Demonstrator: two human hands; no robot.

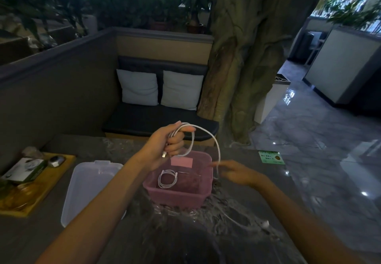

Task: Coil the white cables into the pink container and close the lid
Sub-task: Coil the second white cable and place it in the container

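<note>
above pink container (203, 196) left hand (169, 142) grips white cable (208, 134) (lid (82, 189) off, beside).

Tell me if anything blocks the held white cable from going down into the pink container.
Nothing visible does. The pink plastic container sits open below the left hand holding the looped white cable; its translucent lid lies aside. One coiled white cable lies inside, leaving room.
</note>
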